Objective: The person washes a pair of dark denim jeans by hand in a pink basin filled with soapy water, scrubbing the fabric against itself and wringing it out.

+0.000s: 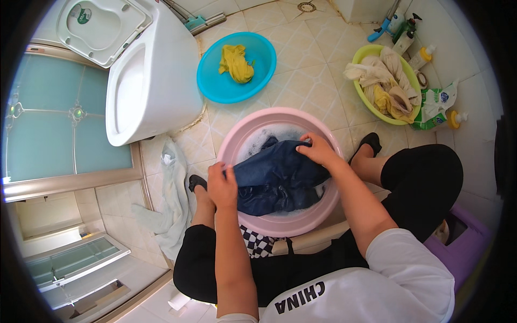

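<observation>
Between my legs, a pink basin (230, 141) holds soapy water and white suds (256, 141). Wet dark blue jeans (283, 167) are spread across it, partly lifted above the water and partly folded in it. My left hand (222, 185) is closed on the jeans' left edge, near the basin's rim. At their upper right edge, my right hand (318, 151) pinches the cloth between thumb and fingers. The jeans' lower folds lie in the suds, and their full shape is hidden.
Beyond stands a blue basin (207, 81) with a yellow cloth (237, 63). A green basin (362, 54) of light clothes stands at right, beside bottles (405, 39). A toilet (161, 70) is at left; a pale cloth (173, 194) lies on the floor near my left foot.
</observation>
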